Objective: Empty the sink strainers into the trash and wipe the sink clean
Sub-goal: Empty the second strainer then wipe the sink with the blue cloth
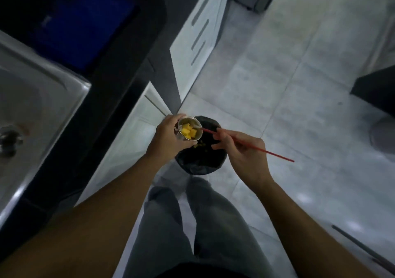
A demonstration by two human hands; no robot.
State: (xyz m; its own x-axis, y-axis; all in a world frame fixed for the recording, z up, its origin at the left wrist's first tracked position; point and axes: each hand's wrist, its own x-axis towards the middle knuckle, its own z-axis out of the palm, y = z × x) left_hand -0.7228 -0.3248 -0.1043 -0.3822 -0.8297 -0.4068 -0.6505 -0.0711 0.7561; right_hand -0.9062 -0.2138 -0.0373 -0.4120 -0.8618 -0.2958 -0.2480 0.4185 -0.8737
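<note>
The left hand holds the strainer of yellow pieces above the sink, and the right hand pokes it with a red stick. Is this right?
Not the sink: in the head view the left hand holds the strainer above the black trash bin. The right hand does poke it with the red stick.

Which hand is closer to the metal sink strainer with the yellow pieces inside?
Left. The left hand grips the sink strainer above the trash bin. The right hand is apart, to its right, holding a red stick whose tip reaches the strainer.
</note>
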